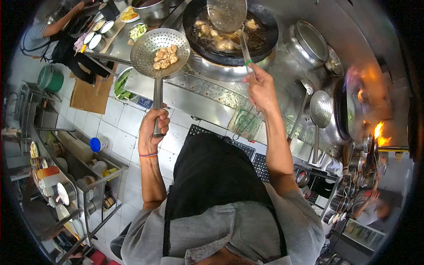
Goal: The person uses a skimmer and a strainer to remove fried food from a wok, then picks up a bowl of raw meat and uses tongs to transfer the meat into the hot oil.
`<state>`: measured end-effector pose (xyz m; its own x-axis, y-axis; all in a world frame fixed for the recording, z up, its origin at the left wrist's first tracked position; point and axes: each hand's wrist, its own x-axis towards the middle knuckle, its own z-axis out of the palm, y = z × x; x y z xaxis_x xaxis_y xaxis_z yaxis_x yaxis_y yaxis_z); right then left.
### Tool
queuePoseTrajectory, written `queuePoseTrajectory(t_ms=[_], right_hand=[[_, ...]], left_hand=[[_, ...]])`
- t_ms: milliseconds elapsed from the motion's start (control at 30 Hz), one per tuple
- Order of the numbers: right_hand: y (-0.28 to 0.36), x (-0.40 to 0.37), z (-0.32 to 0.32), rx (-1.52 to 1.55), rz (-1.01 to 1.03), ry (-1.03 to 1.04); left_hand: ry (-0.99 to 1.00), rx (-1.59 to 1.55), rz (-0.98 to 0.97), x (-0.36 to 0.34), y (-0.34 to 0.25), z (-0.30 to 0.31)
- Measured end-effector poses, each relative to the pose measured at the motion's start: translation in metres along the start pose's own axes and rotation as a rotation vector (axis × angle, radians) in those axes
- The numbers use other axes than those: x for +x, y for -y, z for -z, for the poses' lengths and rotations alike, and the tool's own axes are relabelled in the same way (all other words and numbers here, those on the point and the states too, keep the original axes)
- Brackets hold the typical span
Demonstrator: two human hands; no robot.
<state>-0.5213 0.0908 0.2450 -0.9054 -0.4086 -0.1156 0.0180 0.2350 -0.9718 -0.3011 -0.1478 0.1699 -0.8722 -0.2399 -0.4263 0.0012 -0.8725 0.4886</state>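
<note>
My left hand (154, 125) is closed around the handle of a perforated strainer ladle (142, 51). Several browned fried pieces (165, 57) lie in its bowl, held left of the wok. With my right hand (262, 88) I grip the thin handle of a mesh skimmer (227, 14), which has a green band near my fingers. The skimmer's round head is over the black wok (189, 37), overlapping its far side in this view. Dark bubbling oil fills the wok, with pale golden pieces (223, 44) frying in it.
Flames (380, 133) rise by a second wok at the right. A ladle (306, 86) and a perforated skimmer (321, 104) rest on the steel counter. Bowls of chopped food (138, 32) stand at the upper left, near a co-worker (53, 42). A metal shelf rack (84, 185) stands left.
</note>
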Motion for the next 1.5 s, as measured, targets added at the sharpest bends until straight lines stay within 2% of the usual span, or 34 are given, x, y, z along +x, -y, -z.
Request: queuePoseTrajectory(t_ms=[267, 333, 433, 800, 900, 967, 1033, 1100, 1133, 1200, 1267, 1300, 1400, 1467, 1500], right_hand=[[-0.012, 0.025, -0.028, 0.005, -0.028, 0.044], [-0.016, 0.019, -0.024, 0.114, -0.071, 0.105], [-0.012, -0.001, -0.018, 0.223, -0.142, 0.084], [-0.007, -0.024, -0.022, 0.495, -0.113, 0.156], [0.006, -0.037, -0.023, 0.426, -0.077, 0.212], [0.021, -0.047, -0.030, 0.165, -0.094, 0.245], [0.019, -0.048, -0.032, 0.117, -0.082, 0.237], [0.006, -0.042, -0.033, -0.197, 0.236, 0.075], [0.007, -0.041, -0.026, -0.210, 0.236, 0.076], [0.015, -0.041, 0.002, -0.347, 0.241, -0.091], [0.030, -0.045, 0.035, -0.393, 0.257, -0.105], [0.046, -0.052, 0.051, -0.463, 0.123, -0.085], [0.048, -0.055, 0.093, -0.507, 0.185, -0.030], [0.055, -0.057, 0.110, -0.799, 0.176, 0.021], [0.053, -0.055, 0.113, -0.797, 0.181, 0.032]], left_hand=[[0.029, 0.027, 0.039, 0.005, -0.012, 0.005], [0.025, 0.036, 0.048, 0.004, -0.017, 0.005], [0.026, 0.017, 0.079, 0.007, -0.021, 0.013], [0.071, 0.075, 0.134, 0.028, -0.040, 0.021], [0.064, 0.079, 0.148, 0.029, -0.044, 0.021], [0.076, 0.084, 0.157, 0.030, -0.045, 0.024], [0.096, 0.085, 0.160, 0.032, -0.044, 0.025], [0.080, 0.062, 0.168, 0.033, -0.042, 0.029], [0.086, 0.051, 0.170, 0.031, -0.040, 0.029], [0.081, 0.014, 0.168, 0.029, -0.037, 0.029], [0.089, -0.001, 0.163, 0.027, -0.033, 0.031], [0.090, -0.005, 0.154, 0.027, -0.030, 0.032], [0.059, -0.006, 0.152, 0.021, -0.023, 0.030], [0.036, 0.006, 0.131, 0.016, -0.019, 0.025], [0.031, 0.015, 0.113, 0.014, -0.016, 0.022]])
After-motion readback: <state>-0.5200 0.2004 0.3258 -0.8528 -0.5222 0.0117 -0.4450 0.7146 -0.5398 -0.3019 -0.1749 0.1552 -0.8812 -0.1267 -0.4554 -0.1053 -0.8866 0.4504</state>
